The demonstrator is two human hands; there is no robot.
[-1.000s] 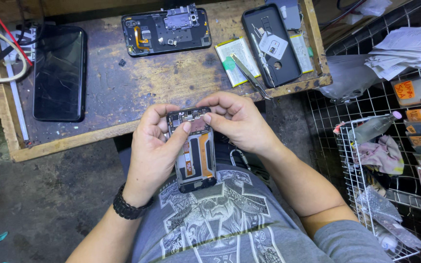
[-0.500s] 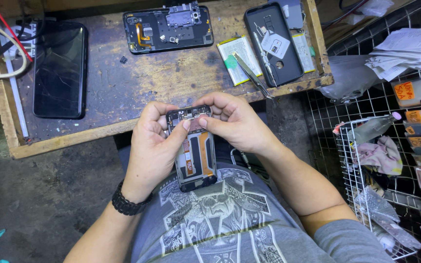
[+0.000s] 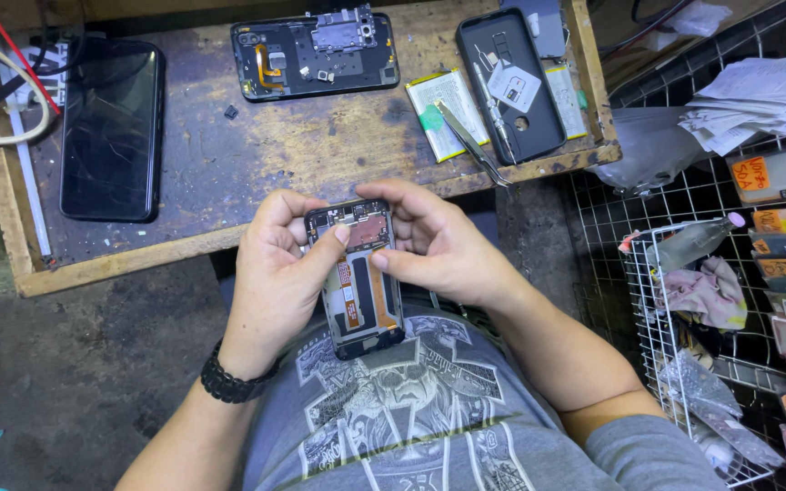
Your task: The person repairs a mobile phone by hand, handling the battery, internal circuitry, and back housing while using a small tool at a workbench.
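An opened phone (image 3: 359,277), its insides facing up, is held over the person's lap just in front of the wooden bench (image 3: 229,164). The left hand (image 3: 275,273) wraps around its left edge with the thumb pressed on the upper part, and the right hand (image 3: 434,245) grips the right edge, its thumb on the middle. On the bench lie a dark phone (image 3: 109,127), another opened phone (image 3: 316,56), tweezers (image 3: 470,144) and a black case (image 3: 509,86).
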